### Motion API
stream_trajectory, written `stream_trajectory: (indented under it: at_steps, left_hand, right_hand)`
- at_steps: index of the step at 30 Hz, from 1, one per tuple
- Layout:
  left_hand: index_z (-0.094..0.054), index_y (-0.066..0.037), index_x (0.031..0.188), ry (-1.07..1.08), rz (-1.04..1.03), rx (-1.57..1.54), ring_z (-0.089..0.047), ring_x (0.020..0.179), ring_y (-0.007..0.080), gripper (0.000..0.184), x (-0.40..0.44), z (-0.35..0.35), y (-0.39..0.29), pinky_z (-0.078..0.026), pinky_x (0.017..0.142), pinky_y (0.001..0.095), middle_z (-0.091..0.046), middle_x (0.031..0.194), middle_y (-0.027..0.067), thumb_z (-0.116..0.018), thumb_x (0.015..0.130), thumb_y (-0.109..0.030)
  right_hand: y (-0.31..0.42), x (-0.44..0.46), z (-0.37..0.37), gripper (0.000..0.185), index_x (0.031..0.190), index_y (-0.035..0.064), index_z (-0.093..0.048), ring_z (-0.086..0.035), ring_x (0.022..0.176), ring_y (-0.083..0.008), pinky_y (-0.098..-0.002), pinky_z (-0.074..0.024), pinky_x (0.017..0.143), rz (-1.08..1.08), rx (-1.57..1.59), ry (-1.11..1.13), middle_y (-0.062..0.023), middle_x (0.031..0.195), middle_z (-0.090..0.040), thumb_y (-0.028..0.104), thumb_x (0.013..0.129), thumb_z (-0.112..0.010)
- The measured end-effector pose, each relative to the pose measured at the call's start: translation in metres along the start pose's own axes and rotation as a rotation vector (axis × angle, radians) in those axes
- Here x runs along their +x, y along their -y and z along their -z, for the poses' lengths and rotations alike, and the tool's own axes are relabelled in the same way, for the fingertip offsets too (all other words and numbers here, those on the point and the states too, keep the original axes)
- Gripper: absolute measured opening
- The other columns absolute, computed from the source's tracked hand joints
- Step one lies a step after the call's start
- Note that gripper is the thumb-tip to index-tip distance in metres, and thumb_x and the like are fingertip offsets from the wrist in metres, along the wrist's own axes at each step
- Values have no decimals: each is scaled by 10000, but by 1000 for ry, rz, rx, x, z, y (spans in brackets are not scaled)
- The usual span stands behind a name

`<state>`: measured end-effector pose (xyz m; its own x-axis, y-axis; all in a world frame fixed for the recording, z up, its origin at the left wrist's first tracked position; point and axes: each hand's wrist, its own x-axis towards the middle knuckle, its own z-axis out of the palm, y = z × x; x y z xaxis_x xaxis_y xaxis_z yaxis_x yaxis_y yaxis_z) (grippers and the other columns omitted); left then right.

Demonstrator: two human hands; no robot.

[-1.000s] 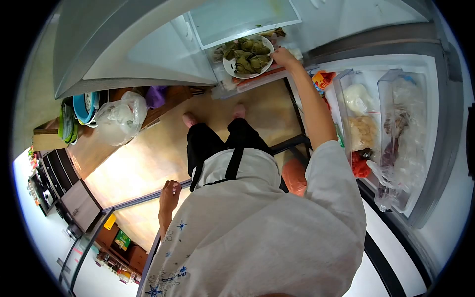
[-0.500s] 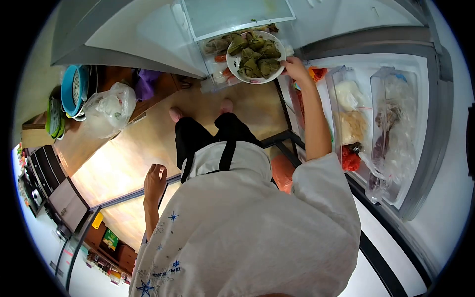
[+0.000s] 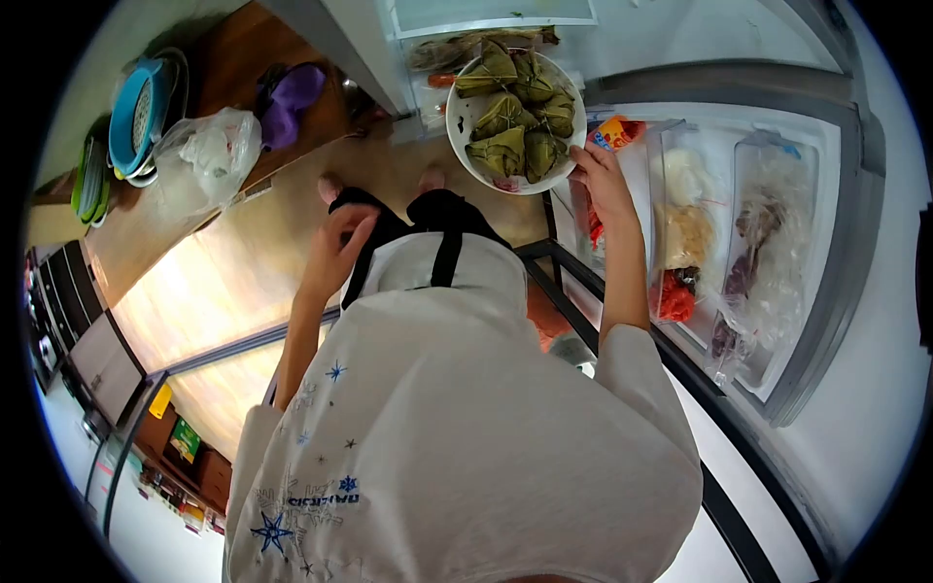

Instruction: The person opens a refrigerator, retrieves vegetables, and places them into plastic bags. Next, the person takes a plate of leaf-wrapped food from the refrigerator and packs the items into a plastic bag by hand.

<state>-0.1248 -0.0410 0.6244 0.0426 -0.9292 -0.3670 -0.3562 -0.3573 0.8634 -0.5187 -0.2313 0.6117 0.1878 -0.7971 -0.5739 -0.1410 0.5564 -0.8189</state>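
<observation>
A white plate [image 3: 466, 153] bears several green leaf-wrapped bundles [image 3: 503, 115]. My right hand [image 3: 598, 175] grips the plate's right rim, thumb and fingers closed round the edge. Behind the plate is the fridge's clear drawer [image 3: 425, 97] with dark leafy items [image 3: 476, 47] and orange pieces [image 3: 440, 80] inside. My left hand [image 3: 345, 236] is in the air in front of my black trousers, its fingers bent but apart, with nothing in it.
The open fridge door [image 3: 826, 262] at right holds bagged food [image 3: 688, 236] in clear bins. At left, a wooden shelf [image 3: 219, 58] bears a blue basin [image 3: 123, 126], a plastic bag [image 3: 211, 155] and a purple item [image 3: 292, 102]. A black metal frame [image 3: 573, 296] stands beside me.
The plate has come up out of the drawer toward me in my right hand. My left hand has risen and moved forward from my side. The view has shifted.
</observation>
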Motion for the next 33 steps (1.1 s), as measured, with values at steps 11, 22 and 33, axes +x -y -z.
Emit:
stream_trajectory:
  at_steps: [11,22,33]
  left_hand:
    - [-516,-27,1349,191,20,-1080,-582,1209,180,460,4,-15,-14,-440,1075,348,-621,1295,82,-693,928,-89]
    - [-539,-15,1328,43,83,-1126,-588,1207,167,523,-31,-8,-4,-449,1075,341,-632,1294,77,-634,815,15]
    - [-532,-40,1332,-80,16,-1193,-588,1189,183,547,-52,5,3,-440,1067,336,-633,1275,80,-700,817,-114]
  right_hand:
    - [9,-63,-72,292,1220,-30,-666,-680,953,-131,-297,-546,888,-16,-114,167,-61,1075,-717,148,1026,-539]
    - [32,-115,-121,240,1111,-54,-649,-487,709,-41,-229,-416,642,179,-306,96,12,779,-583,160,1037,-567]
    - [27,-105,-147,240,1105,-55,-656,-544,740,-57,-238,-462,677,199,-255,200,-6,827,-636,154,1038,-558]
